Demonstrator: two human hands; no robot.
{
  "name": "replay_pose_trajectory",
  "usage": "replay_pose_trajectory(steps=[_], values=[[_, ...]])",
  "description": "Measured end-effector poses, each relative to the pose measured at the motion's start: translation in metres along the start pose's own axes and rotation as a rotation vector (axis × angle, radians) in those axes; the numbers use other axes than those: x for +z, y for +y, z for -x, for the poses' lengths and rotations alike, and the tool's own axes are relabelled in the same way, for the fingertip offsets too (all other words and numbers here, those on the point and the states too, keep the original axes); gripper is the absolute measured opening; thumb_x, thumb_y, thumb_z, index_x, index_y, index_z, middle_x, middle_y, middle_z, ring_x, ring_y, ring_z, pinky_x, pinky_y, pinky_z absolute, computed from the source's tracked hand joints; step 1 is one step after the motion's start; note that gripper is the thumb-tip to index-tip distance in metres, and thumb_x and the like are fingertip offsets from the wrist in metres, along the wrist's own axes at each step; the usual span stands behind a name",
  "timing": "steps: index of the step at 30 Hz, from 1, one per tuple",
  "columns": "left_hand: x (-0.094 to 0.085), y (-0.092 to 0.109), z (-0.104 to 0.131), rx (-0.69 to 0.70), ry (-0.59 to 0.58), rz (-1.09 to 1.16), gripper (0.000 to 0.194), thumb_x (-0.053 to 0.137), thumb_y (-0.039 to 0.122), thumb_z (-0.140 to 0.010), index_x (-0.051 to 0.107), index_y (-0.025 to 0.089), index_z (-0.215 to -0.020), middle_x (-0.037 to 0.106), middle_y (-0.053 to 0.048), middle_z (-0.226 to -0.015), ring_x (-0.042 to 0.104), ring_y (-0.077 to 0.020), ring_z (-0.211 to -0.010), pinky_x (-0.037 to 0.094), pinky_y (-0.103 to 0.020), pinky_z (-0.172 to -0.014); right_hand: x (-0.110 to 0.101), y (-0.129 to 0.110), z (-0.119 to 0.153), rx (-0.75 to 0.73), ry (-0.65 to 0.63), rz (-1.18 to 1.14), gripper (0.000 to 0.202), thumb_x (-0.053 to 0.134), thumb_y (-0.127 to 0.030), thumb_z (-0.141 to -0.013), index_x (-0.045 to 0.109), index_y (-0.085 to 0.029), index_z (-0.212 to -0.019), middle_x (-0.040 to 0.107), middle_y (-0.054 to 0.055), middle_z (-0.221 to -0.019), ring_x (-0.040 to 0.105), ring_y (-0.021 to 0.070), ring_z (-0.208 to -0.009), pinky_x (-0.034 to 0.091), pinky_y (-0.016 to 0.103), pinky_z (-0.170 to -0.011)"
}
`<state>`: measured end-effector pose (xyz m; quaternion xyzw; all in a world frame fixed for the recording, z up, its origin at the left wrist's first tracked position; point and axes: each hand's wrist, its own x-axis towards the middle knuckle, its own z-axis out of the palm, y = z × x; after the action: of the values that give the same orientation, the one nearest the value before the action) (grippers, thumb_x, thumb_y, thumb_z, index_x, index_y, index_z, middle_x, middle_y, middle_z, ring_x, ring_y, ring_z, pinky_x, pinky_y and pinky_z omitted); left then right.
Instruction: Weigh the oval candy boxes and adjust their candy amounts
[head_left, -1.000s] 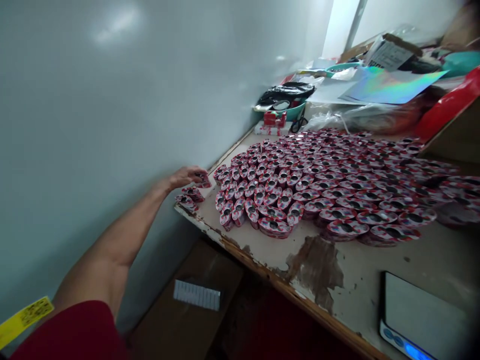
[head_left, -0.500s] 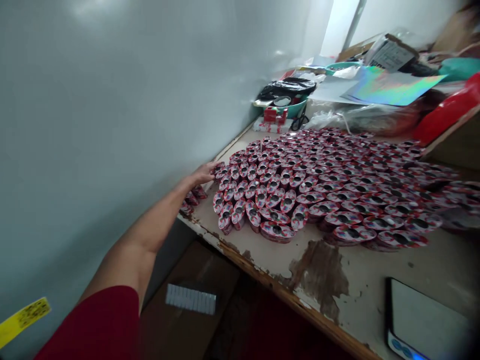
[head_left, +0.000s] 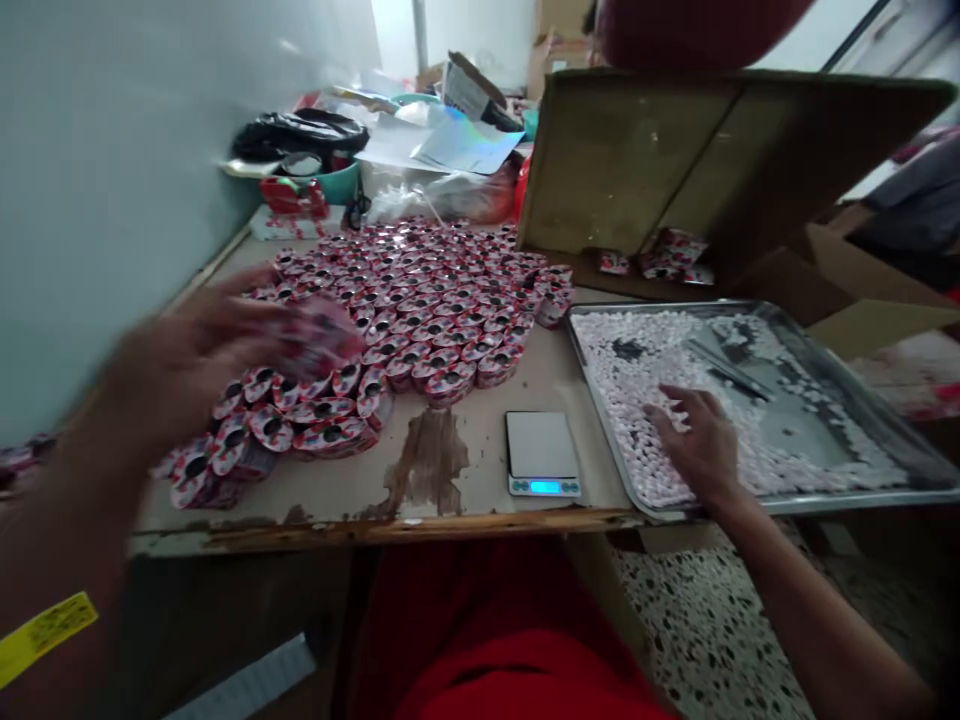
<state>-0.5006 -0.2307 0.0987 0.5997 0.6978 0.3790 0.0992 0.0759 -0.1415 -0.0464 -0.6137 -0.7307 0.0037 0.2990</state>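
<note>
While my left fingers [head_left: 238, 314] pinch a blurred, red-and-white patterned packet [head_left: 322, 338] above the tabletop [head_left: 484, 455], near the standing open-topped packets [head_left: 448, 380], my right fingers [head_left: 691, 402] spread loosely over small white pieces [head_left: 787, 468] in the metal tray [head_left: 611, 435]; whether they touch, I can't tell.

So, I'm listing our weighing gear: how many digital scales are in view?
1: the digital scale lies near the front edge of the table, left of the metal tray. Another could be hidden in the clutter at the back.
</note>
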Motion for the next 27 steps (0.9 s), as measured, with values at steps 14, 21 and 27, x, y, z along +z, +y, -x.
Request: replay_pose_trajectory(steps=[14, 21, 27], values=[[0.227, 0.096, 0.103, 0.369, -0.341, 0.279, 0.073, 0.069, 0.013, -0.092, 0.049, 0.032, -0.160, 0.057, -0.010, -0.158, 0.056, -0.0261, -0.147, 0.049, -0.044, -0.124, -0.014, 0.028, -0.035, -0.125, -0.583, 0.418, 0.062, 0.070, -0.035, -0.090, 0.058, -0.017, -0.147, 0.062, 0.022, -0.134, 0.057, 0.0443, -0.122, 0.049, 0.051, -0.100], [0.178, 0.093, 0.120, 0.146, -0.228, 0.227, 0.026, 0.070, 0.031, -0.098, 0.075, 0.029, -0.123, 0.077, -0.005, -0.121, 0.075, -0.0246, -0.113, 0.062, -0.042, -0.104, -0.018, 0.041, -0.055, 0.275, -0.622, -0.309, 0.008, 0.068, -0.024, -0.082, 0.065, -0.022, -0.089, 0.056, 0.001, -0.067, 0.046, 0.0192, -0.060, 0.034, 0.030, -0.059], [0.159, 0.114, 0.117, 0.149, -0.073, 0.162, 0.021, 0.072, 0.031, -0.099, 0.075, 0.033, -0.119, 0.080, 0.000, -0.117, 0.075, -0.0238, -0.109, 0.061, -0.044, -0.106, -0.056, 0.049, -0.057, 0.699, -0.544, -1.022, 0.008, 0.063, -0.024, -0.082, 0.058, -0.021, -0.087, 0.058, 0.005, -0.082, 0.047, 0.0136, -0.065, 0.035, 0.027, -0.056]])
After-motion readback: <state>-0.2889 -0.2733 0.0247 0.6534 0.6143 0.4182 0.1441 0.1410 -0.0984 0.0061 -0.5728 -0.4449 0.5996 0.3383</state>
